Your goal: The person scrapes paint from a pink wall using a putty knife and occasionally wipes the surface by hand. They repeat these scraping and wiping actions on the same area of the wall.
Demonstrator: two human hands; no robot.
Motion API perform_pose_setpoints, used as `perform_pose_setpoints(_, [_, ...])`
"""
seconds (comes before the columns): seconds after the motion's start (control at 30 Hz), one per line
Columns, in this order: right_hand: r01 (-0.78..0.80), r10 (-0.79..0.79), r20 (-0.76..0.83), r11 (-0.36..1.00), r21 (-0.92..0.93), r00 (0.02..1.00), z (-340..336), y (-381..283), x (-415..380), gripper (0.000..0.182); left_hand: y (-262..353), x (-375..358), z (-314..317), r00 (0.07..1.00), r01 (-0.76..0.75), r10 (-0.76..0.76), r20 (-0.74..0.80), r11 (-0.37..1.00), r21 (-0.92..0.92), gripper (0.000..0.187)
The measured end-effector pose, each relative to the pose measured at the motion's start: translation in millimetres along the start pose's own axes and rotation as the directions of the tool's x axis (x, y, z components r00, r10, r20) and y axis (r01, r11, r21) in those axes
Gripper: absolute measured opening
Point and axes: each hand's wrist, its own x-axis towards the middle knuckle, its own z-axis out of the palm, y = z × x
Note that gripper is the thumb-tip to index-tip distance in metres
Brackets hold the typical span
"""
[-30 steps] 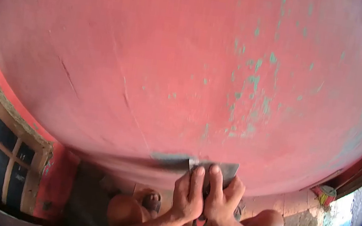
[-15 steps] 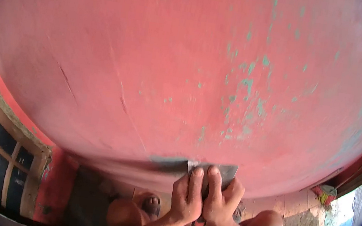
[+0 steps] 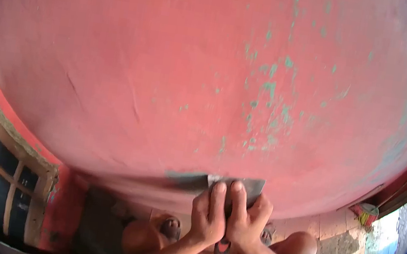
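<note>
A broad metal scraper [image 3: 254, 186] lies with its blade against the lower part of a red painted wall [image 3: 146, 56]. Both hands grip it side by side: my left hand [image 3: 207, 220] on the left and my right hand [image 3: 246, 226] on the right, fingers closed. Both thumbs point up and press on the blade. Most of the handle is hidden between the palms; a black and red end [image 3: 221, 249] shows below them. Just left of the blade, a grey-green patch [image 3: 183, 177] shows where the red paint is gone.
Green flecks [image 3: 269, 89] break the red paint higher up. At the left is a wooden-framed window [image 3: 10, 188]. A broom head [image 3: 366, 215] with coloured bristles rests at the right. Beneath me are floor tiles [image 3: 332, 225], my knees and my feet in sandals.
The whole view has shifted a little, so the wall marks sit further left and higher. Hands and scraper appear slightly higher, with the same grip.
</note>
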Motion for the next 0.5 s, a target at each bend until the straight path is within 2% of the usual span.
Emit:
perform_pose_setpoints(0.07, [-0.005, 0.005, -0.019, 1.0, 0.01, 1.0, 1.7, -0.6, -4.4, 0.025, -5.1, -6.3, 0.6, 1.0, 0.001, -0.001, 0.012, 1.0, -0.015, 0.034])
perform_pose_setpoints(0.13, [0.015, -0.014, -0.038, 1.0, 0.023, 0.999, 4.4, -0.1, -1.8, 0.025, -1.0, -1.8, 2.9, 0.999, 0.036, -0.038, -0.008, 0.989, -0.142, 0.034])
perform_pose_setpoints(0.23, [0.022, -0.022, -0.026, 1.0, 0.004, 0.999, 2.8, 3.7, 0.9, 0.025, -3.9, 2.1, -1.2, 0.993, 0.115, -0.111, 0.04, 0.986, -0.119, 0.034])
perform_pose_setpoints(0.27, [-0.006, 0.006, -0.027, 1.0, 0.021, 1.0, 1.2, 7.8, -8.4, 0.025, 1.1, 1.8, -4.3, 0.994, 0.102, -0.098, 0.046, 0.992, -0.077, 0.035])
perform_pose_setpoints(0.37, [0.036, -0.034, -0.028, 0.997, 0.067, 0.999, 6.2, 1.6, 0.8, 0.026, -3.6, 1.0, -1.6, 0.997, 0.066, -0.06, 0.05, 0.99, -0.123, 0.037])
perform_pose_setpoints(0.5, [-0.014, 0.015, -0.031, 0.999, 0.028, 0.999, 2.4, 1.1, -0.5, 0.024, -0.5, 4.0, -6.7, 0.988, 0.125, -0.119, 0.098, 0.991, -0.054, 0.036])
